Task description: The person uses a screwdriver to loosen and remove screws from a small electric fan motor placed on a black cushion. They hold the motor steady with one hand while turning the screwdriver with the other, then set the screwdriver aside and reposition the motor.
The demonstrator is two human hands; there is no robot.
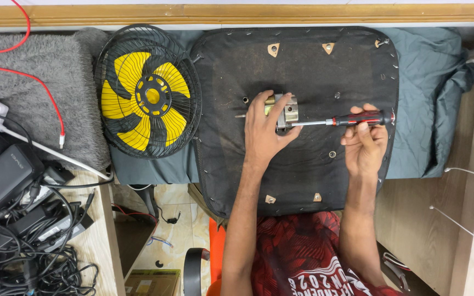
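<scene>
1. The seat base (303,164) was black, with small tan triangular tabs near its edges
2. The fan (148,90) had yellow blades behind a black wire grille
3. The screwdriver (352,119) had a red and black handle and a silver shaft
4. The metal bracket (287,112) was silvery with a brass-coloured part
5. The cloth (434,82) was dull teal
6. The fleece blanket (34,93) was grey, crossed by a red cable (39,82)
7. The shirt (303,252) was red with a darker leaf pattern and white lettering
</scene>
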